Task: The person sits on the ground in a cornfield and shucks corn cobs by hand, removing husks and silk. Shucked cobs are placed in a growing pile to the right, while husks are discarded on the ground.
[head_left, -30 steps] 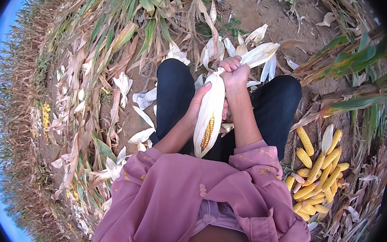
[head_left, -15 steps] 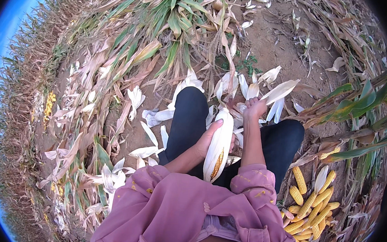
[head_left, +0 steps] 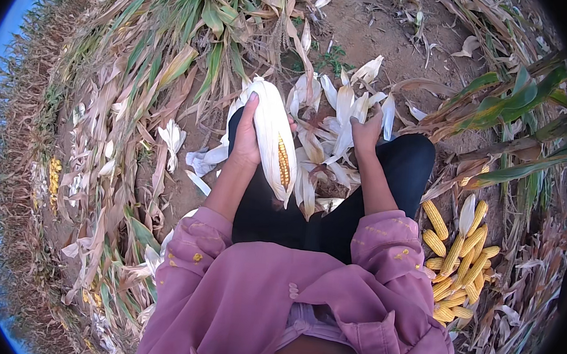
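My left hand (head_left: pixel 246 141) is wrapped around an ear of corn (head_left: pixel 273 126) held up over my left knee. Pale husk still covers most of the ear, and a strip of yellow kernels (head_left: pixel 284 162) shows through a gap in its lower part. Above my right knee is my right hand (head_left: pixel 366 131), its thumb and fingers apart with nothing visible between them. A loose strip of pale husk (head_left: pixel 387 116) appears just beyond its fingertips; whether they touch is unclear. Other dry husks (head_left: pixel 343 118) lie on the ground between and beyond my knees.
A pile of bare yellow corn cobs (head_left: pixel 461 261) lies to my right. Cut stalks with green and brown leaves (head_left: pixel 520 129) stretch in from the right. Heaped stalks (head_left: pixel 219 19) lie ahead and to the left, with more yellow cobs (head_left: pixel 54 182) at the far left.
My left hand has lifted the ear of corn up and to the left. My right hand has let go of the husk piece it was gripping, and its fingers have spread.
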